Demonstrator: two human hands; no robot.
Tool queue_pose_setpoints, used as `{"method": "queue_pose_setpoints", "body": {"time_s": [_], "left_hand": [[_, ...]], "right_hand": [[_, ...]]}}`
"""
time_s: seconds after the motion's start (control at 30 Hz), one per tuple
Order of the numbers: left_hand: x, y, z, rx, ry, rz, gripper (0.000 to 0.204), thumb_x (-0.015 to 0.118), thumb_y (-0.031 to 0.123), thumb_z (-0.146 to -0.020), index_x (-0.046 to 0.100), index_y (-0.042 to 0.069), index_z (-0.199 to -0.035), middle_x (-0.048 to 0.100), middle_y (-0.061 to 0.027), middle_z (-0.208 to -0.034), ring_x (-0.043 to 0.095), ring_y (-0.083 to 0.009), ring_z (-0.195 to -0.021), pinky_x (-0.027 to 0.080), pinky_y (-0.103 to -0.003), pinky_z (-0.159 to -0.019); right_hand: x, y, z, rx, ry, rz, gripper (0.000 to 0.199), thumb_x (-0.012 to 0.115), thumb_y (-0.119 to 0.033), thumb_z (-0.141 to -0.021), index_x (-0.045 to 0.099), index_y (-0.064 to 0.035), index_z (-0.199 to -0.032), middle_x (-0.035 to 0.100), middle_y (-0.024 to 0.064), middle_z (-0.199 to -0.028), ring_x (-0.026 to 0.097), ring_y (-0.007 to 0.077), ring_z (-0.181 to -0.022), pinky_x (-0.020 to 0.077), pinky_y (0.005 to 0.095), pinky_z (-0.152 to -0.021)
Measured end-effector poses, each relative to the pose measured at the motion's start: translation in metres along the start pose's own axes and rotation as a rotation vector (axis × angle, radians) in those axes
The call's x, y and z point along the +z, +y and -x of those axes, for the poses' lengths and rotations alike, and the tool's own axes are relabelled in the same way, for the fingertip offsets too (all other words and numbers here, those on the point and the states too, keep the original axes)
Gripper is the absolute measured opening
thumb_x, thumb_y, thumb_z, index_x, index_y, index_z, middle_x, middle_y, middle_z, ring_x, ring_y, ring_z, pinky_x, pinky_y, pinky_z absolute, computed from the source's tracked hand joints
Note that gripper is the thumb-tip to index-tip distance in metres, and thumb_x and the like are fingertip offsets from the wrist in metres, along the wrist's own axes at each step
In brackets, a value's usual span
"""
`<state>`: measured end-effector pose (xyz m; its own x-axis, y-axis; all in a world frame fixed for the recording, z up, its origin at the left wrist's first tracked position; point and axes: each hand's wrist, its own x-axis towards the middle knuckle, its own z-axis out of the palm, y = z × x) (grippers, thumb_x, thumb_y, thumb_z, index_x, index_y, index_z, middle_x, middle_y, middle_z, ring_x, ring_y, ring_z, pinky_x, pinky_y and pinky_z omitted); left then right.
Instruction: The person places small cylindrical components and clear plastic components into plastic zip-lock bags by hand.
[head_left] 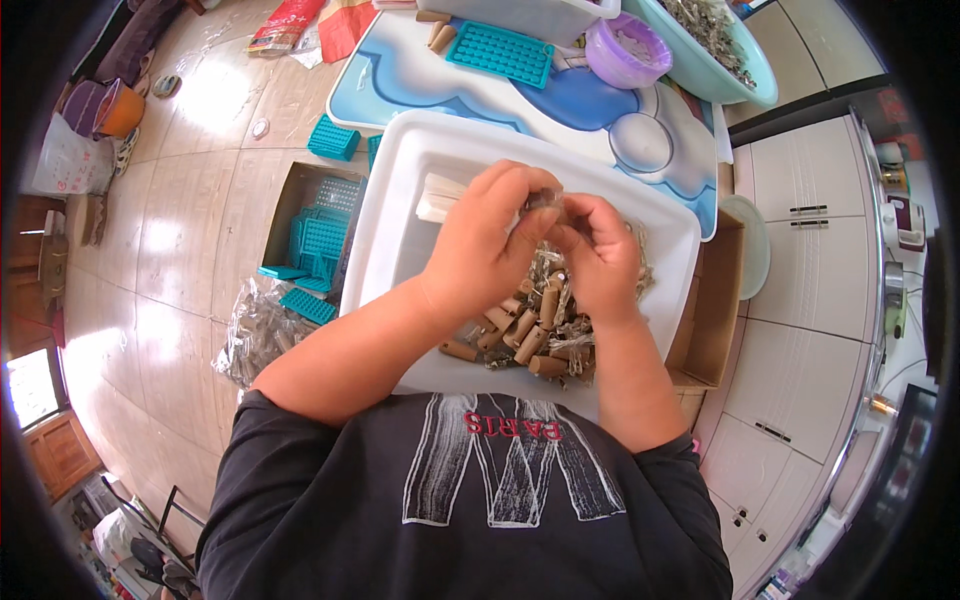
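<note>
My left hand [487, 236] and my right hand [604, 258] meet over a white plastic tray [388, 190]. Their fingertips are pinched together around a small, partly see-through brownish piece [544, 199], mostly covered by the fingers; its kind cannot be made out. Below the hands lies a heap of short brown cylinders [528, 330], some with a hole in them, mixed with thin, pale, stringy bundles [645, 262]. A small stack of whitish strips [438, 197] rests in the tray, just left of my left hand.
Beyond the tray, a blue-and-white table [400, 75] bears a teal gridded tray [500, 54], a purple basket [628, 50] and a light-green basin [757, 88]. On the left stand a box of teal trays [322, 237] and a filled clear bag [262, 335]. A cardboard box [712, 310] is at right.
</note>
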<state>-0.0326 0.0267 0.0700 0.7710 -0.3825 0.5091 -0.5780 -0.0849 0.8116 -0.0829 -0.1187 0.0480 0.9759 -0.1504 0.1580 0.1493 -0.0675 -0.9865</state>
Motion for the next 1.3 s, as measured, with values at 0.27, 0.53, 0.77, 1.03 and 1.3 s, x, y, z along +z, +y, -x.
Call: {"method": "queue_pose_setpoints", "body": {"time_s": [0.27, 0.53, 0.77, 1.03, 1.3], "left_hand": [[-0.062, 0.010, -0.020, -0.238, -0.125, -0.268, 0.014, 0.052, 0.002, -0.077, 0.060, 0.000, -0.089, 0.058, -0.0079, -0.080, 0.059, -0.0166, -0.074, 0.045, -0.028, -0.069], [-0.067, 0.012, 0.016, -0.120, -0.888, -1.100, 0.007, 0.058, 0.012, -0.067, 0.064, 0.008, -0.067, 0.057, -0.0085, -0.075, 0.057, -0.0235, -0.076, 0.045, -0.034, -0.068], [-0.014, -0.019, 0.023, -0.159, -1.098, -0.991, 0.008, 0.061, 0.013, -0.069, 0.063, 0.009, -0.076, 0.059, -0.0077, -0.088, 0.059, -0.0237, -0.084, 0.047, -0.036, -0.070], [-0.024, -0.030, 0.008, -0.552, -0.846, -0.387, 0.011, 0.061, 0.009, -0.075, 0.059, 0.004, -0.084, 0.061, -0.0064, -0.080, 0.060, -0.0183, -0.076, 0.048, -0.031, -0.067], [-0.026, -0.010, -0.021, -0.886, -0.527, 0.494, 0.014, 0.062, 0.015, -0.083, 0.057, 0.003, -0.088, 0.059, -0.0017, -0.075, 0.056, -0.0091, -0.065, 0.046, -0.023, -0.060]], "right_hand": [[-0.011, -0.019, -0.017, 0.072, 0.322, -0.118, 0.019, 0.056, -0.018, -0.088, 0.058, 0.0001, -0.093, 0.057, 0.0009, -0.070, 0.052, 0.0072, -0.059, 0.0431, 0.0178, -0.057], [-0.029, -0.039, -0.019, -0.140, 0.372, -0.156, 0.024, 0.053, -0.023, -0.090, 0.056, -0.0017, -0.079, 0.043, -0.0031, -0.057, 0.036, 0.0025, -0.050, 0.0267, 0.0167, -0.043], [-0.033, -0.035, -0.015, -0.231, 0.287, -0.231, 0.024, 0.053, -0.023, -0.090, 0.055, -0.0027, -0.077, 0.042, -0.0034, -0.058, 0.036, 0.0026, -0.052, 0.0264, 0.0173, -0.046], [-0.023, -0.022, -0.008, 0.144, 0.084, 0.111, 0.017, 0.058, -0.014, -0.085, 0.063, -0.0050, -0.098, 0.056, -0.0009, -0.077, 0.048, 0.0054, -0.066, 0.0402, 0.0183, -0.060], [-0.013, -0.020, -0.003, 0.149, -0.185, 0.078, 0.022, 0.062, -0.003, -0.079, 0.062, -0.0039, -0.101, 0.061, 0.0014, -0.086, 0.055, 0.0077, -0.076, 0.0444, 0.0208, -0.068]]}}
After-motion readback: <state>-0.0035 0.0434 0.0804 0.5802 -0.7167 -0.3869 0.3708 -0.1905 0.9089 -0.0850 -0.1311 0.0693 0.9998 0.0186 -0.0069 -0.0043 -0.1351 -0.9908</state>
